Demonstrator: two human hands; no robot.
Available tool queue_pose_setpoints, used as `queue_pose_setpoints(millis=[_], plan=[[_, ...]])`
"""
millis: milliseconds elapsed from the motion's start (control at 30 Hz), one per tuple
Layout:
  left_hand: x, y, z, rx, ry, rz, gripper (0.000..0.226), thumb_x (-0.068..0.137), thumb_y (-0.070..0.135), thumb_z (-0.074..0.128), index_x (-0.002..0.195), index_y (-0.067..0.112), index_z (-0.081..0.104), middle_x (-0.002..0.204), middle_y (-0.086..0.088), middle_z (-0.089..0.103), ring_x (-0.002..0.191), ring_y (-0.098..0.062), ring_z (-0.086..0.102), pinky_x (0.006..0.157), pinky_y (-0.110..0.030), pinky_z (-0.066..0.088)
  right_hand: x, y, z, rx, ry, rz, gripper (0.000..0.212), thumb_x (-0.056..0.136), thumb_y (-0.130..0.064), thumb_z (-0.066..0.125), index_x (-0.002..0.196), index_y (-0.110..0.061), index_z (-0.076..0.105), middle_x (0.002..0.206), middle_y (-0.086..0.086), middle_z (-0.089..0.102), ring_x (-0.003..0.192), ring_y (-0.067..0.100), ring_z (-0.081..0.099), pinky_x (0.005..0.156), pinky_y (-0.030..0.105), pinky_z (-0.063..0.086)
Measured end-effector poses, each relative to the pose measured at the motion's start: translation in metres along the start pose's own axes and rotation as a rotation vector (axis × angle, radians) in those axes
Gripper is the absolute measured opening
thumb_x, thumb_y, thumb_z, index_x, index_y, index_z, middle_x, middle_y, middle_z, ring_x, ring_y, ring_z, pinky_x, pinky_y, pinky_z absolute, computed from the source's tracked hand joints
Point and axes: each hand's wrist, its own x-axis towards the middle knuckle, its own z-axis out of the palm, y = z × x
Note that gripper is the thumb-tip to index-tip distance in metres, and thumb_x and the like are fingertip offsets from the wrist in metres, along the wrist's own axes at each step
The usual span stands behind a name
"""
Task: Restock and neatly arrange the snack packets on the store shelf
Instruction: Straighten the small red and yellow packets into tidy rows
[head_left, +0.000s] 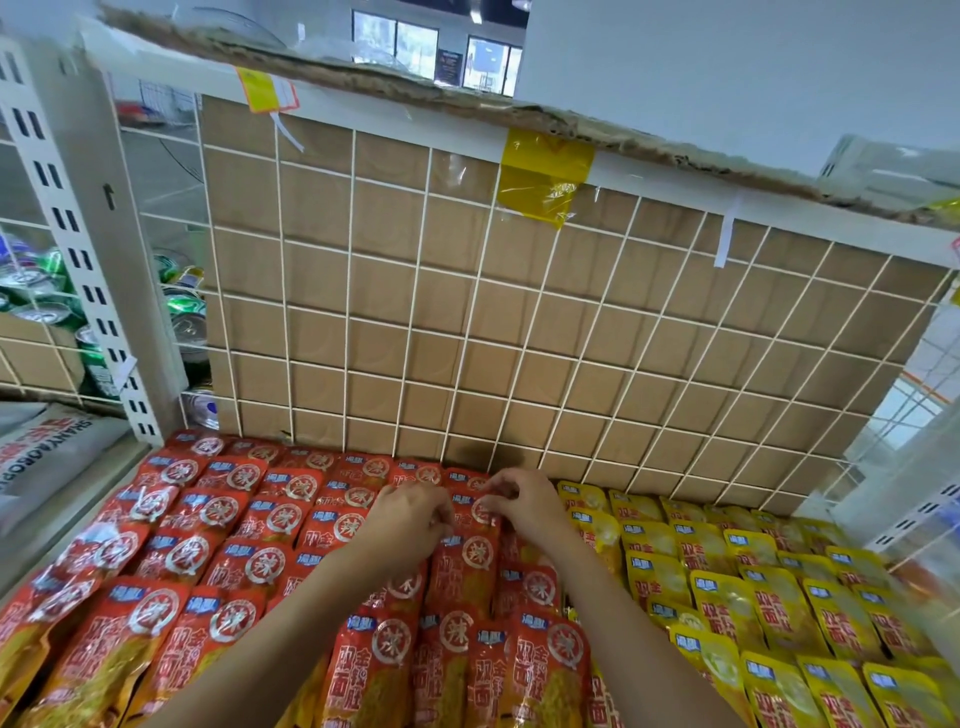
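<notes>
A white wire grid (519, 312) backs the shelf frame (135, 270), brown cardboard behind it and one strip of yellow tape (543, 176) at its top edge. Below lie two blocks of overlapping snack packets: red packets (218, 519) at left and middle, yellow packets (753, 597) at right (too many to count singly). Green cans (182, 306) show through the wire at left. Two hands meet near the back rows — left hand (410, 514) and right hand (527, 501), each with curled fingers pinching red packet tops
</notes>
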Motion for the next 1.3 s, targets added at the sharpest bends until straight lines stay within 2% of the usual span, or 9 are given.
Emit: queue_pose_setpoints(millis=[133, 367, 500, 567, 700, 867, 967, 1100, 1300], plan=[[0.000, -0.004, 0.006, 0.058, 0.036, -0.001, 0.010, 0.091, 0.028, 0.056, 0.099, 0.025, 0.060, 0.106, 0.012, 0.053, 0.110, -0.010, 0.044, 0.099, -0.028, 0.028, 0.004, 0.000, 0.001, 0.028, -0.025, -0.017, 0.014, 0.080, -0.026, 0.070, 0.093, -0.022, 0.070, 0.093, -0.003, 0.062, 0.095, 0.016, 0.058, 0.085, 0.035, 0.048], [-0.005, -0.012, 0.007, 0.015, 0.079, -0.007, 0.007, 0.088, 0.036, 0.058, 0.094, 0.033, 0.056, 0.103, 0.021, 0.045, 0.108, -0.005, 0.041, 0.098, -0.026, 0.027, 0.006, -0.004, 0.004, 0.091, -0.060, -0.037, 0.007, 0.083, -0.026, 0.069, 0.089, -0.029, 0.067, 0.100, 0.000, 0.065, 0.095, 0.017, 0.060, 0.085, 0.042, 0.051], [-0.010, -0.013, 0.009, 0.035, 0.066, -0.032, 0.041, 0.078, 0.056, 0.062, 0.109, 0.031, 0.054, 0.111, 0.019, 0.047, 0.110, -0.005, 0.039, 0.099, -0.027, 0.026, 0.006, -0.004, 0.005, 0.085, -0.062, -0.023, 0.013, 0.084, -0.027, 0.067, 0.096, -0.025, 0.068, 0.100, -0.002, 0.063, 0.097, 0.017, 0.060, 0.087, 0.043, 0.051], [-0.012, -0.012, 0.010, 0.085, 0.040, -0.036, 0.048, 0.075, 0.061, 0.061, 0.112, 0.033, 0.053, 0.118, 0.018, 0.045, 0.114, -0.005, 0.035, 0.101, -0.029, 0.022, 0.006, -0.003, 0.005, 0.080, -0.065, -0.021, 0.014, 0.084, -0.027, 0.067, 0.098, -0.025, 0.069, 0.101, -0.003, 0.063, 0.098, 0.016, 0.059, 0.088, 0.042, 0.051], [-0.010, -0.009, 0.011, 0.095, 0.012, -0.035, 0.042, 0.076, 0.058, 0.062, 0.110, 0.034, 0.056, 0.124, 0.017, 0.044, 0.118, -0.007, 0.033, 0.099, -0.029, 0.020, 0.005, -0.003, 0.004, 0.099, -0.068, -0.009, 0.014, 0.084, -0.027, 0.067, 0.098, -0.026, 0.068, 0.107, -0.003, 0.064, 0.100, 0.015, 0.059, 0.089, 0.039, 0.050], [-0.006, -0.005, 0.009, 0.026, -0.010, -0.013, 0.029, 0.079, 0.049, 0.065, 0.099, 0.033, 0.052, 0.109, 0.017, 0.050, 0.107, -0.006, 0.038, 0.094, -0.027, 0.025, 0.002, -0.003, 0.002, 0.077, -0.056, -0.028, 0.018, 0.086, -0.027, 0.065, 0.103, -0.023, 0.068, 0.098, -0.007, 0.057, 0.092, 0.007, 0.051, 0.077, 0.023, 0.040], [-0.004, -0.005, 0.007, 0.032, -0.035, 0.013, 0.029, 0.079, 0.049, 0.064, 0.098, 0.032, 0.051, 0.102, 0.018, 0.050, 0.104, -0.006, 0.038, 0.095, -0.029, 0.025, 0.001, -0.003, 0.001, 0.070, -0.058, -0.032, 0.017, 0.085, -0.026, 0.065, 0.102, -0.023, 0.068, 0.096, -0.009, 0.057, 0.093, 0.007, 0.052, 0.078, 0.024, 0.040], [-0.003, -0.004, 0.008, 0.116, -0.101, 0.024, 0.044, 0.076, 0.058, 0.063, 0.109, 0.031, 0.053, 0.110, 0.015, 0.049, 0.110, -0.007, 0.036, 0.101, -0.030, 0.022, 0.001, -0.003, 0.001, 0.080, -0.058, -0.035, 0.017, 0.085, -0.025, 0.066, 0.102, -0.021, 0.068, 0.106, -0.003, 0.065, 0.092, 0.006, 0.052, 0.082, 0.025, 0.043], [0.003, 0.000, 0.003, 0.026, -0.168, 0.026, 0.032, 0.076, 0.049, 0.068, 0.094, 0.033, 0.047, 0.104, 0.013, 0.050, 0.106, -0.008, 0.038, 0.095, -0.027, 0.021, 0.001, -0.003, -0.001, 0.065, -0.052, -0.057, 0.021, 0.086, -0.024, 0.065, 0.105, -0.017, 0.068, 0.109, -0.001, 0.064, 0.090, 0.004, 0.049, 0.078, 0.020, 0.036]])
